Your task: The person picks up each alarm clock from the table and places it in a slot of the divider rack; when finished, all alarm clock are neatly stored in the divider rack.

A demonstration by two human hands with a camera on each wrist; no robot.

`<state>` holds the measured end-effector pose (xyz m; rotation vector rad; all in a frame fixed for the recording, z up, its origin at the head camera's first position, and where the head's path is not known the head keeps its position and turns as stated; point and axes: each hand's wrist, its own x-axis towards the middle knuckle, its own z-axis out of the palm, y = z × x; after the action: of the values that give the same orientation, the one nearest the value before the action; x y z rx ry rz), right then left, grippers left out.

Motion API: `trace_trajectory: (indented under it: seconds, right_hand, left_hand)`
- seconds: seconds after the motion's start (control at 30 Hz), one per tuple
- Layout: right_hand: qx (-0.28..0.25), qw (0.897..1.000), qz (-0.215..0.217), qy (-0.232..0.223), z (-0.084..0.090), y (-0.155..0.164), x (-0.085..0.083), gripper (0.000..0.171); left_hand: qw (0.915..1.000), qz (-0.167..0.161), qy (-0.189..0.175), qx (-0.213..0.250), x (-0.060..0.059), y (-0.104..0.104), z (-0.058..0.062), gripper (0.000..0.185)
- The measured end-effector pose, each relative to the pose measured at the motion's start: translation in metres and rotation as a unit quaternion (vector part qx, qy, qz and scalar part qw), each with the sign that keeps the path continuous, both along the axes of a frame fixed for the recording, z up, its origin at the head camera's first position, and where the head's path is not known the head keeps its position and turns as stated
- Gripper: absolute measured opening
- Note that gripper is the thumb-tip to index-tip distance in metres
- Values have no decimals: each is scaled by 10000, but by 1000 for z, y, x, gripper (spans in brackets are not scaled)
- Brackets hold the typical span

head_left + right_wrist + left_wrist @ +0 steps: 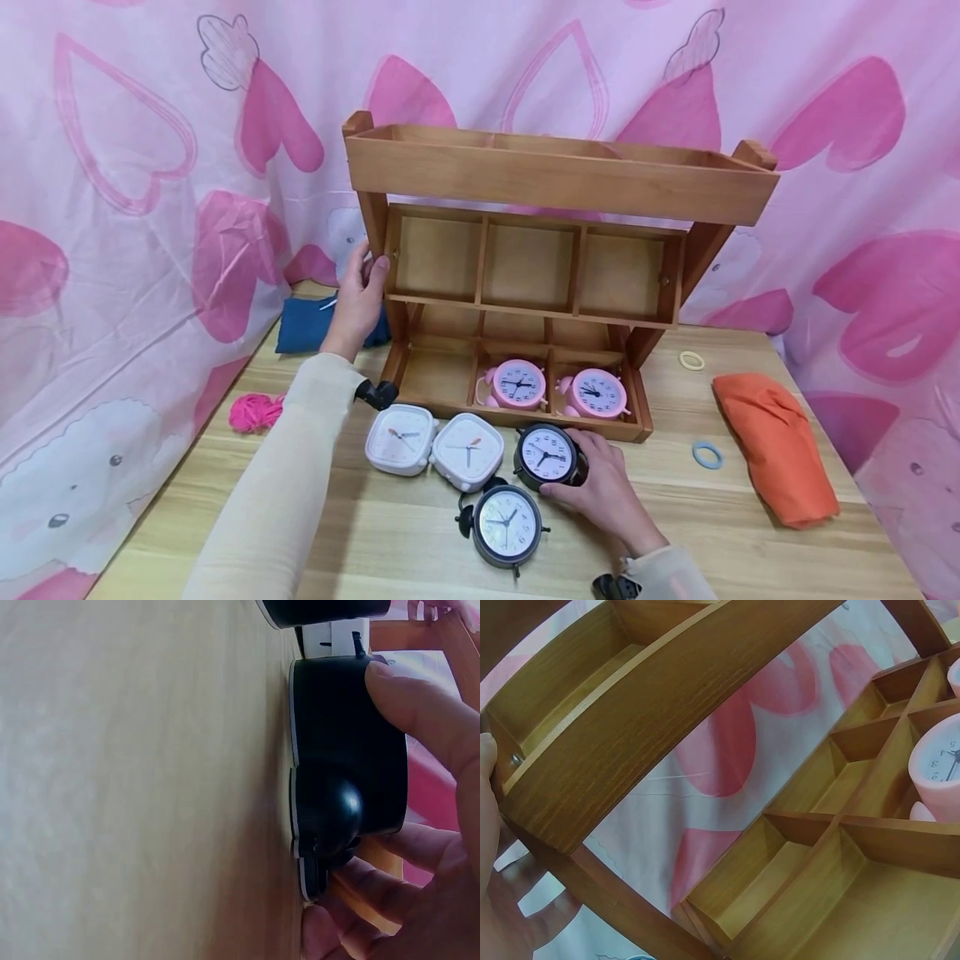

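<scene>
A three-tier wooden shelf (558,179) stands at the back of the table. My left hand (367,267) grips its left side post, with the thumb (486,759) on the end of the middle tier (630,735). My right hand (573,465) holds a round black alarm clock (547,456) lying on the table just in front of the shelf; in the right wrist view the thumb (420,705) and fingers (360,896) wrap round its black casing (345,735). Two pink clocks (517,385) (597,393) sit in the middle and right compartments of the bottom tier.
A second black clock (506,523) and two white square clocks (401,439) (468,451) lie on the table in front. Around the shelf lie a blue cloth (307,325), a pink bundle (255,411), an orange cloth (776,446), a yellow ring (692,360) and a blue ring (707,455).
</scene>
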<state>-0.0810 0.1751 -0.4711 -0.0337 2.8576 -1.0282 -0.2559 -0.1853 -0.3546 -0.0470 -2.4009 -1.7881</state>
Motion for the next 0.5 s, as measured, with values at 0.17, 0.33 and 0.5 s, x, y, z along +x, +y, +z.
trace_trajectory:
  seconds: [0.17,0.33,0.5]
  right_hand:
    - [-30,9999,42,95,7,5,4,92]
    - [-33,9992,80,401,16,8,9,91]
    - [-125,9964,203,810,30,4,7,90]
  left_hand:
    - [10000,12,-21,4,-1,1,0,67]
    - [10000,31,-18,-18,0,1,0,66]
    - [9999,-10,-151,6,6,4,11,64]
